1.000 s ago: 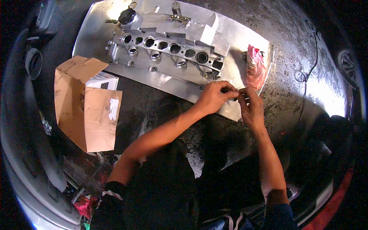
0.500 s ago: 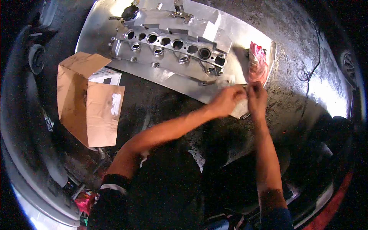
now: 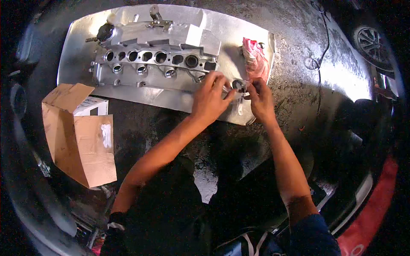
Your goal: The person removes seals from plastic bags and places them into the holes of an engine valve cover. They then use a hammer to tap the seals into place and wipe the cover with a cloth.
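A silvery engine valve cover lies on a shiny metal sheet, with a row of round openings along it. Over its right end is my left hand, slightly blurred, its fingers curved but apart. My right hand pinches what looks like a small clear plastic bag. A dark round part shows at the bag, between both hands; its exact kind is hard to make out. Just beyond my right hand lies a crumpled pink-red cloth.
An open cardboard box stands on the dark floor at left, with a white box behind its flap. A black cable runs along the floor at right. A car wheel is at the upper right.
The view has shifted, so the valve cover and box appear further left. My hands, close together before, have moved apart, and the dark round part now shows between them.
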`<state>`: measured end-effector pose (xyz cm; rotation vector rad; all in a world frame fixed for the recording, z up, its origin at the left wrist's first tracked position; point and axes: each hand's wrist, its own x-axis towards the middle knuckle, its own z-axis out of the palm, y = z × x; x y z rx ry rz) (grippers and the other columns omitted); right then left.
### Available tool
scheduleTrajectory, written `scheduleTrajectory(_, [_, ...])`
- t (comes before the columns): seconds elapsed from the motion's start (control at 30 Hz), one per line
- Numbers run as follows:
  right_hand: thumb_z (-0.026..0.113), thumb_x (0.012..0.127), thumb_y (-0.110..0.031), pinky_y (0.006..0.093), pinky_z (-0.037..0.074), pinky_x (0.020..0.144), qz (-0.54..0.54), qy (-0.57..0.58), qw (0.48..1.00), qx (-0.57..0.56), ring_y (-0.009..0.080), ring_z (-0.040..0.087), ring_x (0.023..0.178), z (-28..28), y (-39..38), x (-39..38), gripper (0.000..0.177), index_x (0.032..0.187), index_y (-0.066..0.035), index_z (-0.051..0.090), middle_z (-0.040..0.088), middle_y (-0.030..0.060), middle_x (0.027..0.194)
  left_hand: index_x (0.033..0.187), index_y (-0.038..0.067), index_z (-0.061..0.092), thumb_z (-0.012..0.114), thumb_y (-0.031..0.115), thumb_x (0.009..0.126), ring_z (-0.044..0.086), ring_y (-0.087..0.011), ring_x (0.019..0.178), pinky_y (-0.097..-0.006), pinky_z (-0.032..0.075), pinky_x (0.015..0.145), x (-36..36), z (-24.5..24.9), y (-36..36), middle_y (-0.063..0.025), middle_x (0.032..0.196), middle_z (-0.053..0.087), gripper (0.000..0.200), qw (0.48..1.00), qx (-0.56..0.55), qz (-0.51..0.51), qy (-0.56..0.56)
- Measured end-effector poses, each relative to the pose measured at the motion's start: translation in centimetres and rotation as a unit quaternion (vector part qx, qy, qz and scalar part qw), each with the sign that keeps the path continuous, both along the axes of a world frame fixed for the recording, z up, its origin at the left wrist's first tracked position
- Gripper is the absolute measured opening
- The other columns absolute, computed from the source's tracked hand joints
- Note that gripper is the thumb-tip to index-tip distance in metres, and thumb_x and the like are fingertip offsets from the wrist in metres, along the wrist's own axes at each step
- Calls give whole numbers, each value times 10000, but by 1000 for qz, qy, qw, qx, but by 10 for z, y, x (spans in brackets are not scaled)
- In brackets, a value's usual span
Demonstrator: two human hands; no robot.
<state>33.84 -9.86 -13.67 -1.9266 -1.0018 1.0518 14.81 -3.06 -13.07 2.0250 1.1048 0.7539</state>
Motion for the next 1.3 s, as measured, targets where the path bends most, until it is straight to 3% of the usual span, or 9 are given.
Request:
scheduleTrajectory(0.1, [611,1038,-138,350,560,770,13,1,998,57,211,698,893,2,-2,-8,172,1128,3,569,697,139,971,1160,102,672,800,203,848,667,-289,1016,-397,564,831,9,9,1,-82,1078,627,352,994,56,-92,-25])
scheduleTrajectory(0.23, [609,1043,-137,353,556,721,54,-15,997,45,241,710,849,8,1,-12,173,1146,-2,577,708,161,987,1149,75,666,751,168,893,670,-324,1023,-421,562,851,11,3,4,-109,1109,643,286,995,-65,-66,-20])
scheduleTrajectory(0.37, [611,1049,-152,371,554,697,97,-46,993,40,258,716,815,28,1,-17,177,1158,-15,581,712,173,993,1130,42,646,697,128,935,678,-369,996,-438,553,867,7,-3,13,-147,1093,661,219,997,-23,-39,-59])
scheduleTrajectory(0.5, [609,1047,-142,415,563,710,84,-40,995,36,299,734,840,28,4,-17,158,1159,-34,585,717,175,995,1033,35,649,666,119,950,699,-412,858,-459,560,752,10,-3,12,-178,948,715,119,988,-140,-9,-72])
scheduleTrajectory(0.6, [608,1036,-119,443,566,733,89,-96,990,60,345,740,882,29,6,-18,147,1158,-40,586,719,181,1009,1100,48,680,682,140,983,725,-288,773,-394,573,750,9,-7,8,-138,918,752,149,985,-155,8,-70])
scheduleTrajectory(0.73, [604,1021,-81,432,568,778,113,-120,981,99,360,733,921,26,7,-19,145,1161,-47,585,712,195,1022,1094,73,694,652,88,1005,662,-107,794,-296,549,728,8,-16,9,-68,900,726,99,926,-332,52,-171])
scheduleTrajectory(0.93, [607,1025,-50,331,530,866,26,40,997,60,169,653,977,18,3,-9,182,1195,-43,542,660,82,1077,1104,45,689,703,71,943,717,-228,955,-358,582,831,6,0,-4,-99,1074,700,164,978,-163,-29,-127])
scheduleTrajectory(1.1, [627,1017,-36,324,539,841,28,62,995,74,163,663,955,18,4,-10,221,1216,-48,533,662,82,1057,1139,57,703,729,95,905,700,-291,1022,-413,590,874,1,1,-7,-127,1137,659,239,983,-131,-79,-99])
scheduleTrajectory(1.3, [635,993,3,345,563,761,95,14,995,23,210,707,878,34,5,-15,258,1217,-61,524,691,116,1035,1081,79,710,753,128,853,669,-333,979,-407,594,842,-5,0,-4,-101,1110,598,237,995,61,-83,-4])
